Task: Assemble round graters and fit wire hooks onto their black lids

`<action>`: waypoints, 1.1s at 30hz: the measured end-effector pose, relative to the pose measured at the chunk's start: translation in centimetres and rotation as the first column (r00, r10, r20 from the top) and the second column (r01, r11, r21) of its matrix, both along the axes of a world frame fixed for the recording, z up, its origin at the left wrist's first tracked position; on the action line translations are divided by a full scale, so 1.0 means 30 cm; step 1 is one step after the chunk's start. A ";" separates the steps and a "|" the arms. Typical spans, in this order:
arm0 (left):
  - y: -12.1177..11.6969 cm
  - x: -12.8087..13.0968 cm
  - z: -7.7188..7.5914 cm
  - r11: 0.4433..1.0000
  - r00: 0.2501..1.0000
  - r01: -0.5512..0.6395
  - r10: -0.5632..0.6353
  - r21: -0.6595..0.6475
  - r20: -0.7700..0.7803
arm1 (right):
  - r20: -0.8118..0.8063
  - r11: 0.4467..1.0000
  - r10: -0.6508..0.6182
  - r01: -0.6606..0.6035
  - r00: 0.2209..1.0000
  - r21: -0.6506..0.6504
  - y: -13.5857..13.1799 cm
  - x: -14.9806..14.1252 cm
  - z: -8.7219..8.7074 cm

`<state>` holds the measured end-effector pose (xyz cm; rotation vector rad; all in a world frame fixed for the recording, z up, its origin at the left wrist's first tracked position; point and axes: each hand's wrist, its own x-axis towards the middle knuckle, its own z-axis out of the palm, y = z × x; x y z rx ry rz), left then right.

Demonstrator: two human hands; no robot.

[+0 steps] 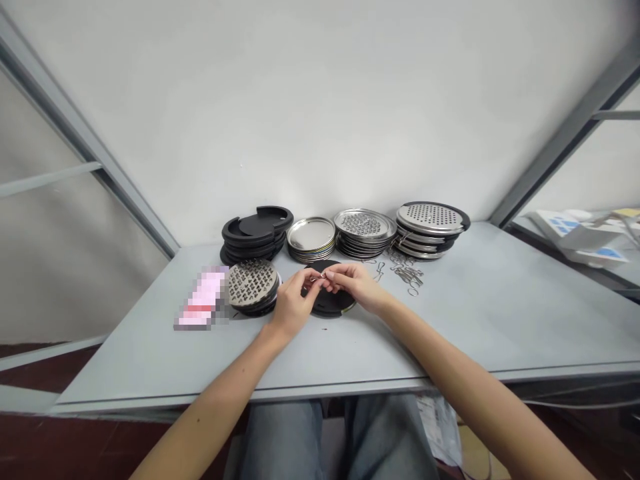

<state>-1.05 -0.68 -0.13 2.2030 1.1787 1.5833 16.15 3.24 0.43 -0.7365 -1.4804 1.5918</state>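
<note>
My left hand (293,301) and my right hand (361,285) meet at the fingertips over a round black disc (327,305). Pinched between them is a small shiny wire clip (323,275), mostly covered by the fingers. The disc lies flat on the table below the hands. Just left of my left hand is a stack of round metal grater plates (253,283) with raised teeth. To the right of my right hand lies a loose pile of wire clips (407,273), with a thin metal ring (413,291) at its near side.
Along the wall stand black round holders (257,230), a stack of smooth metal discs (311,235), more grater plates (365,225), and holders fitted with perforated plates (431,219). A pixelated pink rectangle (204,293) is at the left of the grey table (480,320). Metal frame posts flank both sides.
</note>
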 end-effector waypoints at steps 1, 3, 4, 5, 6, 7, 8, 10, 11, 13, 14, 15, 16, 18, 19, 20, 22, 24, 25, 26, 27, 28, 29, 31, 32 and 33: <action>0.000 -0.001 0.000 1.000 1.000 -0.008 0.008 0.003 -0.001 | 0.006 1.000 -0.012 0.012 1.000 0.007 -0.001 0.001 0.002; 0.001 -0.002 -0.001 1.000 1.000 -0.015 0.015 0.005 0.001 | 0.021 0.999 -0.032 0.032 0.999 0.025 -0.004 0.005 0.009; 0.001 -0.003 -0.003 1.000 1.000 -0.012 0.012 0.002 0.005 | 0.030 0.999 -0.036 0.035 0.999 0.033 -0.005 0.007 0.014; 0.002 -0.005 -0.005 1.000 1.000 -0.006 0.007 -0.002 0.009 | 0.037 0.999 -0.036 0.034 0.999 0.038 -0.007 0.010 0.018; 0.002 -0.008 -0.008 1.000 1.000 -0.001 0.001 -0.006 0.006 | 0.041 0.999 -0.035 0.033 0.999 0.038 -0.008 0.012 0.021; 0.003 -0.011 -0.010 1.000 1.000 0.003 -0.003 -0.006 -0.006 | 0.044 0.999 -0.034 0.033 0.998 0.036 -0.010 0.013 0.024; 0.003 -0.015 -0.012 1.000 0.999 0.006 -0.006 0.001 -0.031 | 0.047 0.999 -0.033 0.031 0.998 0.033 -0.011 0.014 0.027; 0.004 -0.026 -0.012 0.999 0.993 0.007 -0.003 0.033 -0.117 | 0.059 0.999 -0.031 0.030 0.998 0.031 -0.014 0.014 0.030; 0.003 -0.032 -0.011 0.999 0.986 0.008 0.001 0.052 -0.165 | 0.068 0.999 -0.031 0.028 0.997 0.034 -0.015 0.014 0.032; 0.003 -0.041 -0.006 0.997 0.971 0.011 0.009 0.081 -0.239 | 0.086 0.999 -0.028 0.024 0.996 0.044 -0.017 0.012 0.035; 0.002 -0.045 -0.004 0.996 0.965 0.011 0.013 0.089 -0.261 | 0.094 0.999 -0.029 0.025 0.995 0.047 -0.018 0.011 0.036; 0.001 -0.047 -0.002 0.995 0.961 0.011 0.015 0.094 -0.275 | 0.102 0.998 -0.033 0.028 0.994 0.049 -0.018 0.011 0.036; 0.001 -0.048 0.000 0.995 0.959 0.010 0.018 0.099 -0.282 | 0.110 0.998 -0.038 0.033 0.993 0.052 -0.018 0.010 0.035; 0.000 -0.049 0.001 0.994 0.957 0.004 0.029 0.113 -0.288 | 0.127 0.996 -0.054 0.045 0.990 0.072 -0.017 0.008 0.031; 0.000 -0.049 0.001 0.993 0.956 -0.003 0.038 0.121 -0.291 | 0.137 0.994 -0.066 0.053 0.988 0.094 -0.016 0.008 0.027; 0.000 -0.049 0.001 0.992 0.954 -0.012 0.049 0.128 -0.294 | 0.147 0.991 -0.077 0.060 0.986 0.121 -0.015 0.007 0.023; 0.001 -0.048 -0.001 0.990 0.952 -0.025 0.065 0.136 -0.299 | 0.167 0.982 -0.100 0.070 0.981 0.176 -0.013 0.006 0.015; 0.003 -0.047 -0.004 0.992 0.957 -0.024 0.060 0.126 -0.285 | 0.188 0.973 -0.122 0.079 0.975 0.219 -0.012 0.004 0.010; 0.004 -0.046 -0.005 0.993 0.961 -0.018 0.049 0.116 -0.271 | 0.197 0.968 -0.131 0.083 0.972 0.235 -0.012 0.004 0.009; 0.005 -0.045 -0.007 0.994 0.966 -0.009 0.036 0.106 -0.255 | 0.204 0.965 -0.140 0.087 0.969 0.249 -0.012 0.004 0.009; 0.006 -0.044 -0.008 0.995 0.970 0.000 0.024 0.097 -0.241 | 0.207 0.961 -0.149 0.092 0.967 0.259 -0.013 0.004 0.010; 0.006 -0.043 -0.009 0.996 0.972 0.009 0.012 0.090 -0.233 | 0.207 0.960 -0.152 0.095 0.966 0.265 -0.014 0.004 0.012; 0.006 -0.042 -0.010 0.996 0.973 0.016 0.005 0.088 -0.232 | 0.203 0.960 -0.153 0.096 0.967 0.264 -0.014 0.004 0.014; 0.006 -0.042 -0.009 0.994 0.971 0.015 0.010 0.104 -0.240 | 0.195 0.962 -0.147 0.095 0.970 0.255 -0.016 0.004 0.016; 0.006 -0.042 -0.008 0.993 0.969 0.008 0.021 0.118 -0.247 | 0.195 0.965 -0.142 0.091 0.970 0.247 -0.016 0.004 0.016; 0.006 -0.043 -0.007 0.992 0.966 -0.001 0.034 0.130 -0.255 | 0.199 0.967 -0.137 0.087 0.970 0.238 -0.015 0.005 0.015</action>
